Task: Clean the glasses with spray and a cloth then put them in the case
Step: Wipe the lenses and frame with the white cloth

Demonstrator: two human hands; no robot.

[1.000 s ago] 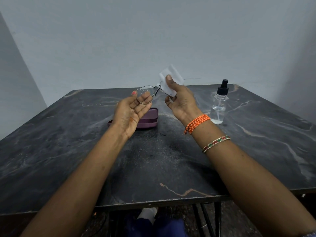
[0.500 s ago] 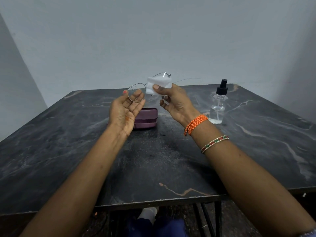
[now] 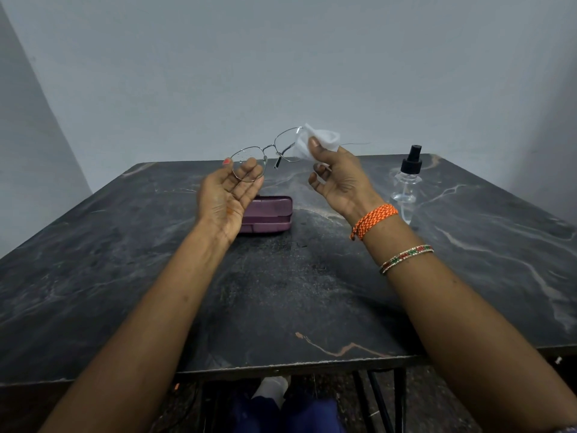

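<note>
- Your left hand (image 3: 229, 195) is raised above the table (image 3: 125, 276), palm turned up, fingers nearly straight and close together.
- The left lens of the glasses (image 3: 268, 153) rests against your left fingertips (image 3: 249, 170); whether the thumb behind the rim pinches it cannot be told. Small droplets show on that lens.
- Your right hand (image 3: 338, 179) is raised at about the same height, with its thumb and forefinger closed on a white cloth (image 3: 318, 142).
- The cloth is folded around the outer edge of the right lens, so your right hand grips the lens through the cloth. The remaining right fingers are curled loosely below, apart from the frame.
- The glasses are held in the air between both hands, above the far half of the table, with one temple arm hanging down near the bridge.
- The purple case (image 3: 270, 214) lies closed on the table, directly below and behind your left hand.
- The clear spray bottle (image 3: 406, 189) with a black pump top stands upright on the table, to the right of your right wrist.
- No readable label, brand or writing appears on the case, bottle or cloth.
- An orange thread band (image 3: 373, 220) and a beaded bangle (image 3: 406, 257) sit on your right forearm.
</note>
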